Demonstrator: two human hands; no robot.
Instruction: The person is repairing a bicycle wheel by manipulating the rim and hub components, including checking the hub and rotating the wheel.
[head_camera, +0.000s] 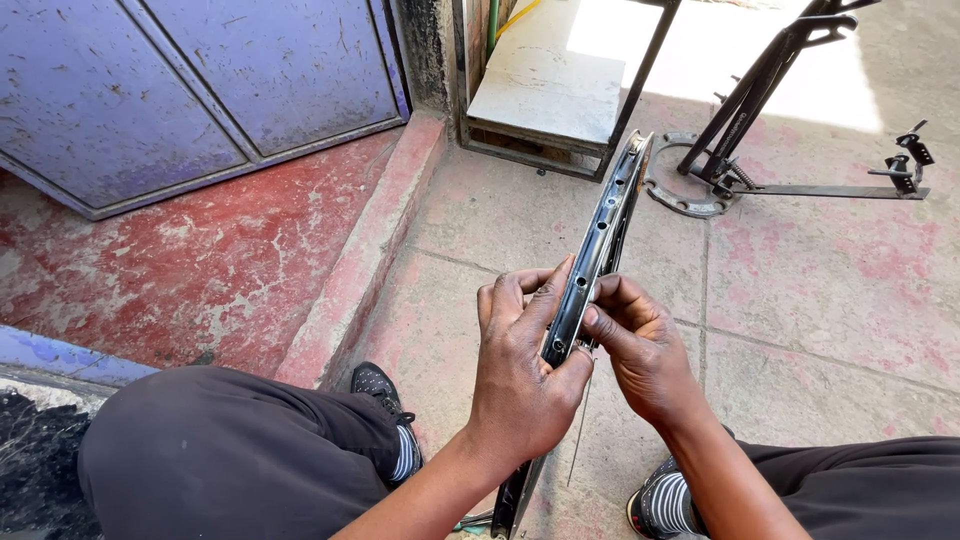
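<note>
The person sits low over a paved floor (800, 290), knees apart, with a black bicycle wheel rim (598, 235) standing on edge between the legs and reaching away toward a metal frame table (560, 90) at the far edge of the paving. The left hand (520, 370) is closed around the near part of the rim, thumb on one side wall and fingers wrapped over the other, which keeps the hoop upright and steady with its inner channel and row of spoke holes facing up toward the camera. The right hand (640, 345) meets the rim from the opposite side, its thumb and fingertips (592, 318) pinched against the rim edge at one hole; whether a small part sits in that pinch cannot be told. The lower arc of the rim runs down below the left wrist toward the floor. A black metal stand (760, 90) with a ring-shaped base (682, 200) rests near the far right corner of the paving, well apart from both hands. A blue metal door (180, 90) closes off the raised red step (200, 260) at the left.
</note>
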